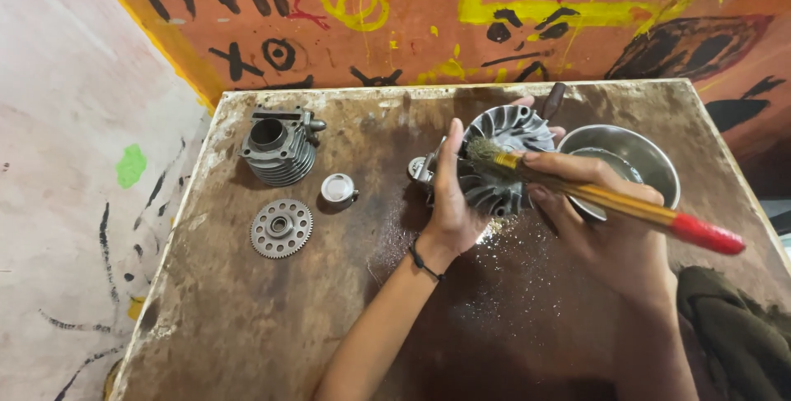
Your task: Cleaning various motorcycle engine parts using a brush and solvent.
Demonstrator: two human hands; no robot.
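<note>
Grip: left hand [451,203], fingers closed around the left rim of a finned metal fan wheel [504,162], thumb laid up its near edge; wheel held tilted, face toward the camera, just above the table top. A thin black band circles the left wrist.

Grip: right hand [593,203], fingers wrapped tight about a paintbrush [606,197], yellow-brown handle with a red end pointing away to the right; bristles touching the upper left of the wheel's face, just beside the left thumb.

Behind the right hand, touching or nearly touching the wheel's right edge: steel bowl [651,154], round, shiny, partly hidden by the fingers.

Beyond the wheel, at its upper right: dark handle [554,100], only the end showing; what it belongs to cannot be told.

Left of the left hand, near: small round metal cap [338,188]. Further left, well apart: finned engine cylinder [278,150], upright, bore open upward; in front of it a flat toothed gear [282,228] lying on its side.

Beneath all: worn brown table [272,327], wet and speckled under the wheel.

Right of the right forearm, at the table's edge: dark olive cloth [733,327], crumpled.
</note>
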